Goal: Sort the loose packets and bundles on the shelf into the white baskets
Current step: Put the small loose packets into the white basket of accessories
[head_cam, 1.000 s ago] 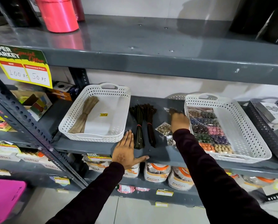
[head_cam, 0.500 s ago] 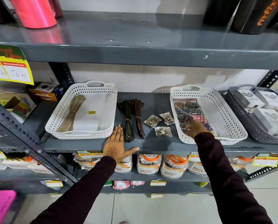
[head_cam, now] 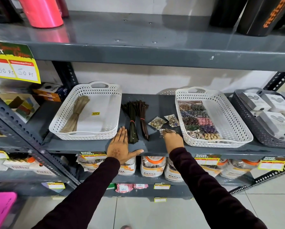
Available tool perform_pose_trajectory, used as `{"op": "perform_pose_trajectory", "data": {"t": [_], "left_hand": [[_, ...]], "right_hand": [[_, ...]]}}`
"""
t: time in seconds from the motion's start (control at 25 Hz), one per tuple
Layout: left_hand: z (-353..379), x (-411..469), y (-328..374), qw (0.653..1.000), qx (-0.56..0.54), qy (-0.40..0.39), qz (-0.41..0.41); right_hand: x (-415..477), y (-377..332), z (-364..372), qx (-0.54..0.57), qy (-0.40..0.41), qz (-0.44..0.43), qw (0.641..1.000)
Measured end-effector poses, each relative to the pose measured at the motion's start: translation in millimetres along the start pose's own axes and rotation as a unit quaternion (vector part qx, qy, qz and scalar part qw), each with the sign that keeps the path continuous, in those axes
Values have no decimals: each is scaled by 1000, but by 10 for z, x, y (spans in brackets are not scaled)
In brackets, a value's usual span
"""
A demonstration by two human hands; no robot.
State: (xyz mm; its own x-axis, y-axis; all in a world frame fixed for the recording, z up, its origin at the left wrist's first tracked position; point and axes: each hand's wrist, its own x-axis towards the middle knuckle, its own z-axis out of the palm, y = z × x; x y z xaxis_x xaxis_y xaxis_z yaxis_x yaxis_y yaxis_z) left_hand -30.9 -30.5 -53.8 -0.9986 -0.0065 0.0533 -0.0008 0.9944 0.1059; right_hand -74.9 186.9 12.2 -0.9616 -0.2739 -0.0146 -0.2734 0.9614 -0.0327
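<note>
Head view. Right hand (head_cam: 172, 139) sits at the front of the grey metal shelf (head_cam: 156, 146), fingers curled down onto the nearest small clear packet of beads (head_cam: 165, 131); whether the pinch has closed, cannot tell. Two more clear bead packets (head_cam: 157, 122) lie loose at 12 o'clock from that hand. The right white perforated plastic basket (head_cam: 237, 129), already holding bead packets, lies at 3 o'clock, just beside. Right hand is clearly nearer.

Left hand (head_cam: 120, 147) rests flat, fingers spread, empty. Two dark bundles of strips (head_cam: 135, 119) lie at its 1 o'clock, long axis front to back. The left white perforated basket (head_cam: 62, 123) holds one tan bundle (head_cam: 75, 115).
</note>
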Motion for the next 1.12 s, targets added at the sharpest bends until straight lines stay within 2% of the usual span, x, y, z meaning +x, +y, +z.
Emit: {"op": "perform_pose_trajectory", "data": {"t": [0.08,0.2,0.28,0.36,0.44,0.52,0.56,0.64,0.76,0.84,0.88,0.96,1.04,1.12], "left_hand": [[-6,-5,-22,1000,2,-11,12],[-2,-8,-48,998,26,-33,35],[3,-10,-37,998,30,-33,36],[-1,-12,-20,998,30,-30,35],[-10,-14,-18,999,28,-29,33],[-19,-17,-17,999,22,-23,32],[-23,-17,-14,999,20,-21,32],[-26,-20,-14,999,17,-19,33],[-31,-23,-12,999,14,-25,29],[-40,-21,-22,999,8,-31,23],[-45,-22,-23,999,8,-31,21],[-53,-18,-30,999,10,-30,23],[-53,-12,-33,999,10,-26,25],[-67,-3,-20,999,6,-33,23]], "right_hand": [[-71,63,-109,8,74,-25,997],[-174,406,-367,53,285,-55,955],[-225,774,-527,61,314,-32,947],[-211,1138,-612,29,229,60,971],[-126,1391,-563,-10,68,135,988],[-63,1492,-519,13,-66,143,987],[-27,1507,-518,33,-96,146,984],[66,1462,-556,51,-93,158,982],[189,1084,-599,75,48,133,987],[284,653,-549,131,102,83,983],[351,433,-495,141,94,53,984],[497,70,-317,132,30,-2,991],[595,-143,-129,81,-65,-41,994],[616,-174,23,32,-98,-48,994]]}}
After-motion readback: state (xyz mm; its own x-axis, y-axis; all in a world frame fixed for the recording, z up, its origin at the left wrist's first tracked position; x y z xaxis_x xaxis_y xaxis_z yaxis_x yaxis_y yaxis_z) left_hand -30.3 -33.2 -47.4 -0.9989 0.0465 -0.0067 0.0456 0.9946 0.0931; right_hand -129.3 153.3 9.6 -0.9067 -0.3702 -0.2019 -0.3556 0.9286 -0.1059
